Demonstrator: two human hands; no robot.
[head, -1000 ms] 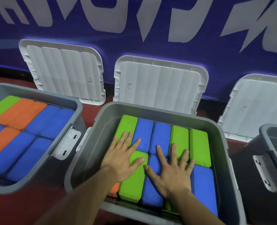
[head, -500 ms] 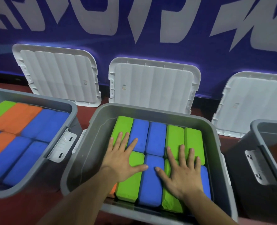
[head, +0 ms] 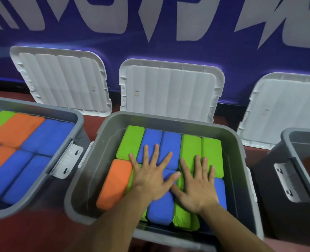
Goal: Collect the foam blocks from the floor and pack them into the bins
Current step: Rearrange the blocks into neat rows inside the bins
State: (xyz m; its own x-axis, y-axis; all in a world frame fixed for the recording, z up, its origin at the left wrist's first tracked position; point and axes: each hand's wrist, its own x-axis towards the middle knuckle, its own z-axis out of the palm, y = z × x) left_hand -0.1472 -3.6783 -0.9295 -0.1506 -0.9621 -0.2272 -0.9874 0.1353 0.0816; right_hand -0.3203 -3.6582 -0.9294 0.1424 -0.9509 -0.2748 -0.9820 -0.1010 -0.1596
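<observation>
Pressing flat with fingers spread, the left hand [head: 150, 180] and right hand [head: 198, 186] lie side by side on the foam blocks [head: 170, 148] packed inside the middle bin [head: 168, 120]; an orange block [head: 114, 184] sits at its left wall, 3 lids [head: 170, 91] lean behind

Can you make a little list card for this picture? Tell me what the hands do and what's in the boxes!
left hand: flat, fingers spread, pressing on foam blocks
right hand: flat, fingers spread, pressing on them too
middle bin: green and blue blocks, one orange block
left bin: orange, blue and green blocks
right bin: inside mostly out of view
lids: three, white, leaning on the blue wall
</observation>
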